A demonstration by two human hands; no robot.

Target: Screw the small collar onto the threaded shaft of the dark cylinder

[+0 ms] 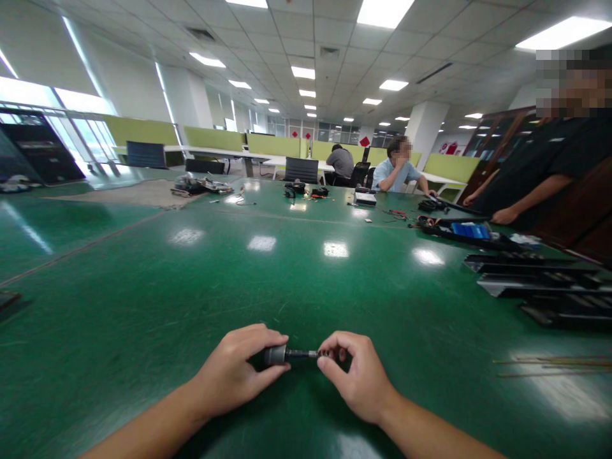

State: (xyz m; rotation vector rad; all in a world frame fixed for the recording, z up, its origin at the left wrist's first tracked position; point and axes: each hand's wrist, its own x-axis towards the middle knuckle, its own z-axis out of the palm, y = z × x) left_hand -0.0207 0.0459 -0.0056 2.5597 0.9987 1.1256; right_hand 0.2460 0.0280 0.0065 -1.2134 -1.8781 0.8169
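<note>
Shows a bare left hand (234, 363) and a bare right hand (357, 375), both with slim fingers (262, 337) and a smooth, rounded back. Narrows at bare wrists (194, 399), then broadens gradually into smooth forearms (160, 417), likewise bare along the whole visible length. Ends at the bottom edge, with upper arms and any sleeves out of view. Looks too small for nail detail.

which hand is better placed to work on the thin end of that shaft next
Probably the right hand: its thumb and fingertips are at the shaft's thin end, while the left hand grips the thick end.
</note>
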